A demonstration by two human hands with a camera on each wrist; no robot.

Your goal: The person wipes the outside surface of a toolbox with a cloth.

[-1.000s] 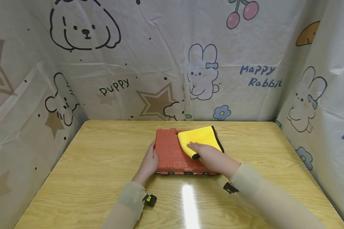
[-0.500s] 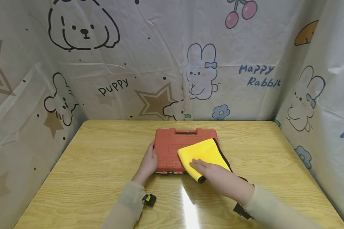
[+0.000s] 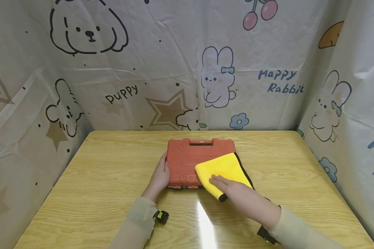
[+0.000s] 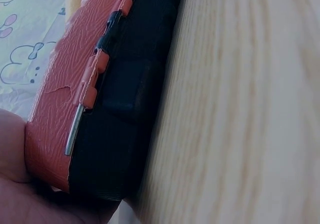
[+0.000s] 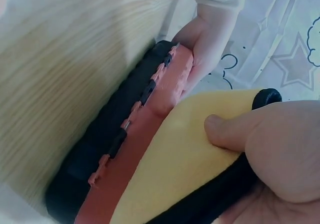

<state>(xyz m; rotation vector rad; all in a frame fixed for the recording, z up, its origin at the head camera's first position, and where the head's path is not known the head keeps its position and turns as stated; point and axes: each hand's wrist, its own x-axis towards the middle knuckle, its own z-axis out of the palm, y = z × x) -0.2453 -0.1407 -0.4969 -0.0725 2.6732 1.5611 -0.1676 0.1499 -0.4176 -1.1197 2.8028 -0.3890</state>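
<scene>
A red plastic carrying case (image 3: 184,159) with a black lower half (image 4: 120,129) lies on the table, its handle (image 3: 201,142) on the far side. Its hinges (image 5: 132,114) face the near side. At the case's left end, my left hand (image 3: 159,178) grips the edge; the wrist view shows it around the corner. My right hand (image 3: 244,197) holds a folded yellow cloth (image 3: 224,169) with black edging over the case's near right part. In the right wrist view, the thumb (image 5: 227,132) lies on the cloth. The case's near right corner is hidden.
The wooden table (image 3: 121,155) meets a printed fabric wall (image 3: 162,69) at the back, and more fabric hangs on both sides. A bright light reflection shows on the tabletop in front of the case.
My right hand has drawn the cloth toward me and slightly right, uncovering the case's handle and far right corner. My left hand keeps its hold on the case.
</scene>
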